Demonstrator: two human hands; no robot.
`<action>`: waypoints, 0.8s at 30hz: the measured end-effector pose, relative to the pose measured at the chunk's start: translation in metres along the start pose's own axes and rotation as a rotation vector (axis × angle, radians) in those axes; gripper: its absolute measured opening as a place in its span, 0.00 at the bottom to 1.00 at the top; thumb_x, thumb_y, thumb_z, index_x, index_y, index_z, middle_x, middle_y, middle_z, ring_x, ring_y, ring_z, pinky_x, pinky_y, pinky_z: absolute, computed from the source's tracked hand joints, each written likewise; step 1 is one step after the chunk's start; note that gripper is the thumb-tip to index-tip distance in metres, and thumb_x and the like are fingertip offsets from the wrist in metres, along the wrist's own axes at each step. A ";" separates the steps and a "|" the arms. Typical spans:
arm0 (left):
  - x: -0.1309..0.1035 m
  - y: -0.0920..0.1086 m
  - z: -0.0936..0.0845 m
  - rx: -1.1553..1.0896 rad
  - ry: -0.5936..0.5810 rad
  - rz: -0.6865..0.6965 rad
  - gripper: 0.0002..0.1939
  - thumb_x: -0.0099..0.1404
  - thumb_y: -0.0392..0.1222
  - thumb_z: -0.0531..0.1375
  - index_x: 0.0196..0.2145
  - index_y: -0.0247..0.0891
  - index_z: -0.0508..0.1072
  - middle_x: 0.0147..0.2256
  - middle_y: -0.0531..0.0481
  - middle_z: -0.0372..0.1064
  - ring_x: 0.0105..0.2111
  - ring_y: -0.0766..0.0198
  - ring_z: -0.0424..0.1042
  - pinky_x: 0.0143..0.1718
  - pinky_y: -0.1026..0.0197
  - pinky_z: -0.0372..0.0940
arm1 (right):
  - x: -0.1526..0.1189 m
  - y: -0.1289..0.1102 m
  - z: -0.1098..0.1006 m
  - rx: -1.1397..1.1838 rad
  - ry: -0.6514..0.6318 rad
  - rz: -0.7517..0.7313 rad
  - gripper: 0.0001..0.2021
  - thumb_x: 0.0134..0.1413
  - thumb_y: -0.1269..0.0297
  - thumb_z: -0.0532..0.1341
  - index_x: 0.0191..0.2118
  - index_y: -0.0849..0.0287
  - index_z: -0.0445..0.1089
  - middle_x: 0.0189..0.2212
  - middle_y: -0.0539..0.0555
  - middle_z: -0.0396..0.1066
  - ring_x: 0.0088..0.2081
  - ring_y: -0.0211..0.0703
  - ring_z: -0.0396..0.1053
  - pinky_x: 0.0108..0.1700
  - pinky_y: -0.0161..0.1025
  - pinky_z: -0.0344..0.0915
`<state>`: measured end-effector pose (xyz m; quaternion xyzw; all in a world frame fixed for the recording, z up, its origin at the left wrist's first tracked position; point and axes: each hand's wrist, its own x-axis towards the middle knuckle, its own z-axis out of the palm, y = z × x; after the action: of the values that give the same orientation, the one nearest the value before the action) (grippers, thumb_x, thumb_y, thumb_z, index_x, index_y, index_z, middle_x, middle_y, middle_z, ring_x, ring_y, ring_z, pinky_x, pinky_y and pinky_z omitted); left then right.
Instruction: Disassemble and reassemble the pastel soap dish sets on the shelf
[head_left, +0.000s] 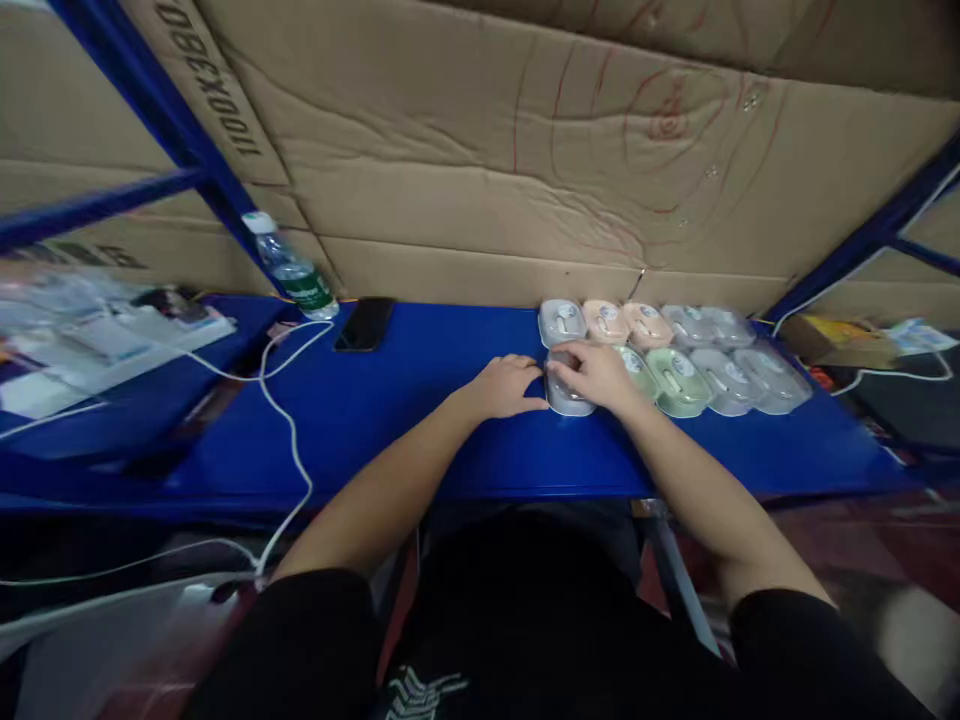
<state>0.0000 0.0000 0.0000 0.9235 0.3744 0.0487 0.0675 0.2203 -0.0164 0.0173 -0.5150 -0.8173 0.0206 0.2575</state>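
Two rows of small rounded boxes with clear lids stand on the blue table (420, 390), right of centre. They are grey, peach and green. At the front row's left end is a grey lidded box (571, 405), partly covered by my right hand (600, 373), whose thumb and fingers grip it from above. My left hand (506, 387) rests at that box's left side, fingers apart, fingertips at or close to its edge. Behind it is another grey box (562, 322), next to a peach box (605, 322). A green box (679, 382) stands farther right in the front row.
A water bottle (296, 272) leans at the back left beside a black phone (365, 325). White cables (296, 450) cross the left side. Cardboard (450, 140) walls the back, between blue frame posts. An open carton (840, 342) sits at the right.
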 end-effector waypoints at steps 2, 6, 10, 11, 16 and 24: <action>0.000 -0.002 0.001 -0.004 0.006 0.005 0.34 0.70 0.63 0.60 0.63 0.37 0.70 0.65 0.36 0.66 0.62 0.42 0.66 0.61 0.43 0.62 | 0.000 0.000 0.001 -0.001 -0.002 -0.001 0.18 0.65 0.52 0.61 0.52 0.56 0.80 0.48 0.57 0.82 0.45 0.54 0.79 0.47 0.47 0.70; -0.001 -0.004 0.003 -0.022 0.014 0.010 0.33 0.70 0.64 0.59 0.63 0.39 0.71 0.65 0.37 0.66 0.62 0.41 0.67 0.61 0.42 0.62 | 0.001 -0.001 0.002 0.007 -0.009 -0.004 0.18 0.65 0.52 0.62 0.52 0.55 0.80 0.44 0.57 0.82 0.41 0.52 0.78 0.44 0.46 0.69; 0.002 -0.004 0.004 -0.041 0.016 0.003 0.33 0.69 0.64 0.60 0.63 0.40 0.71 0.65 0.38 0.66 0.62 0.41 0.66 0.61 0.42 0.62 | 0.002 0.000 0.002 0.018 0.005 -0.011 0.17 0.64 0.52 0.62 0.51 0.55 0.81 0.40 0.56 0.82 0.38 0.50 0.76 0.42 0.44 0.68; 0.002 -0.004 0.004 -0.043 0.015 0.000 0.33 0.69 0.64 0.60 0.63 0.40 0.71 0.65 0.38 0.65 0.62 0.41 0.66 0.61 0.42 0.61 | 0.002 0.001 0.003 0.017 0.012 -0.012 0.17 0.64 0.52 0.62 0.51 0.55 0.81 0.39 0.56 0.81 0.38 0.50 0.76 0.42 0.44 0.67; 0.006 -0.014 0.004 -0.070 0.027 -0.069 0.35 0.70 0.64 0.59 0.65 0.40 0.69 0.64 0.38 0.67 0.63 0.41 0.66 0.63 0.40 0.59 | 0.003 0.003 0.006 0.007 0.023 -0.026 0.17 0.64 0.53 0.62 0.50 0.56 0.81 0.38 0.56 0.81 0.37 0.49 0.76 0.41 0.44 0.67; 0.002 -0.034 -0.009 -0.054 0.093 -0.290 0.39 0.69 0.65 0.59 0.68 0.37 0.65 0.67 0.35 0.63 0.66 0.37 0.63 0.65 0.39 0.56 | 0.003 -0.001 0.004 -0.006 0.005 -0.023 0.16 0.65 0.54 0.63 0.50 0.56 0.81 0.41 0.56 0.82 0.39 0.50 0.77 0.42 0.45 0.69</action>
<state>-0.0228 0.0266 0.0036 0.8543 0.5051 0.0913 0.0812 0.2165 -0.0138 0.0153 -0.5064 -0.8227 0.0140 0.2580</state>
